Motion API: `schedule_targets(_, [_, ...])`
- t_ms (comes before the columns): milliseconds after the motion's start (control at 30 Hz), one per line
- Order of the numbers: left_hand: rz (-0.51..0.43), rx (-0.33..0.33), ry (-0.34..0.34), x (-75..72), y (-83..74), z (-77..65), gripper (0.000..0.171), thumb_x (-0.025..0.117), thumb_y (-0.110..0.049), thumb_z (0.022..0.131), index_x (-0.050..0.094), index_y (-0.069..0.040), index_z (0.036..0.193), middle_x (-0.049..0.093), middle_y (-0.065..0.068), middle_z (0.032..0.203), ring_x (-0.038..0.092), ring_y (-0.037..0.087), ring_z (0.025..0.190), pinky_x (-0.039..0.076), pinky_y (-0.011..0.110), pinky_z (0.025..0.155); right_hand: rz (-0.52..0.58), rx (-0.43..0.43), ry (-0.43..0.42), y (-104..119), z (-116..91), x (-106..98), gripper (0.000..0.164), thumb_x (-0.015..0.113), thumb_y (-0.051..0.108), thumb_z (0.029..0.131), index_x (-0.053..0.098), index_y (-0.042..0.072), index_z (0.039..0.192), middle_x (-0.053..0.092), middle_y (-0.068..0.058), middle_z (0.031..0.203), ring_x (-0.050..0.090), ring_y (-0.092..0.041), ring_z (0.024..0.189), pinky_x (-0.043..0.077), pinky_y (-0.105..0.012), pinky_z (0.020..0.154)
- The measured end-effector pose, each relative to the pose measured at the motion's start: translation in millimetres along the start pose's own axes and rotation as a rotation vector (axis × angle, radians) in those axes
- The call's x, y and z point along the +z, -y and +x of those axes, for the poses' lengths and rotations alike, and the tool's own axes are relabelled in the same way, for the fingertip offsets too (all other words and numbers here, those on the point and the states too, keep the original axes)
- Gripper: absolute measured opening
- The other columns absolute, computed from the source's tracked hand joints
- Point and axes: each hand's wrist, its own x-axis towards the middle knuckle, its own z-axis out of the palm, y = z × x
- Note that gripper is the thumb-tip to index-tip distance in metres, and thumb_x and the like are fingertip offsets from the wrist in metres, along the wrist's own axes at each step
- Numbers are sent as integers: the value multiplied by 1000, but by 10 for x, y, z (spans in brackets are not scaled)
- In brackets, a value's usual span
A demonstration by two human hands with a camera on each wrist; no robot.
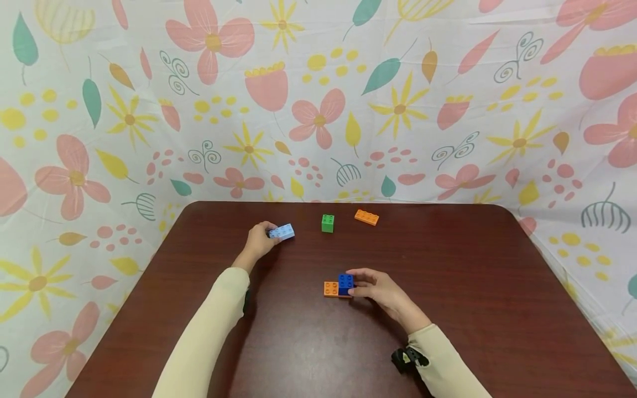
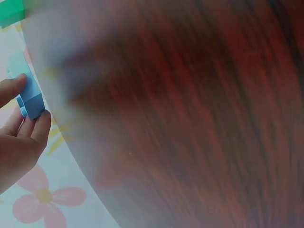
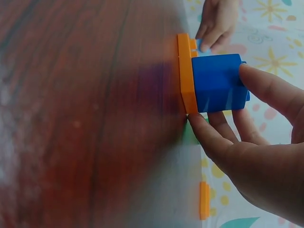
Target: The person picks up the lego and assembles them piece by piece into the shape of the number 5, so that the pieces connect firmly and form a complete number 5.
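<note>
Between the thumb and fingers of my left hand (image 1: 257, 242) is a light blue toy building brick (image 1: 285, 231), near the back left of the table. The left wrist view shows the thumb and fingertips on opposite sides of this brick (image 2: 33, 99). My right hand (image 1: 385, 293) pinches a dark blue brick (image 1: 345, 283), which sits on the right part of a flat orange brick (image 1: 330, 288). In the right wrist view the thumb touches the studded top of the dark blue brick (image 3: 217, 84), while a fingertip lies near the orange brick's edge (image 3: 186, 78).
Toward the back of the dark wooden table (image 1: 428, 260) stands a green brick (image 1: 327, 223). A second flat orange brick (image 1: 366, 217) lies to its right. Behind the table hangs a flower-patterned cloth (image 1: 318, 149).
</note>
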Motion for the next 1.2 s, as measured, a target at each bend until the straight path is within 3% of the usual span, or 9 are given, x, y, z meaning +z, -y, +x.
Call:
schedule_targets(267, [-47, 83, 11, 22, -113, -78, 32, 73, -5, 85, 62, 4, 113, 63, 22, 114, 60, 31, 99, 51, 40, 82, 28, 2, 3, -41, 15, -20, 50, 74, 13, 85, 57, 4, 131, 48, -18, 138, 49, -31, 125, 43, -43, 99])
schedule_targets(633, [-104, 182, 64, 71, -413, -261, 30, 74, -5, 84, 64, 0, 112, 66, 16, 106, 62, 25, 89, 52, 32, 72, 71, 3, -24, -67, 21, -9, 49, 74, 9, 84, 58, 3, 130, 51, -16, 132, 48, -33, 126, 44, -40, 98])
schedule_targets(1200, [-170, 297, 130, 163, -625, -551, 35, 75, -1, 82, 67, -7, 116, 63, 10, 106, 63, 29, 98, 54, 36, 80, 88, 8, -25, -69, 28, -9, 47, 73, 9, 84, 58, 2, 129, 51, -16, 134, 49, -31, 124, 43, -42, 100])
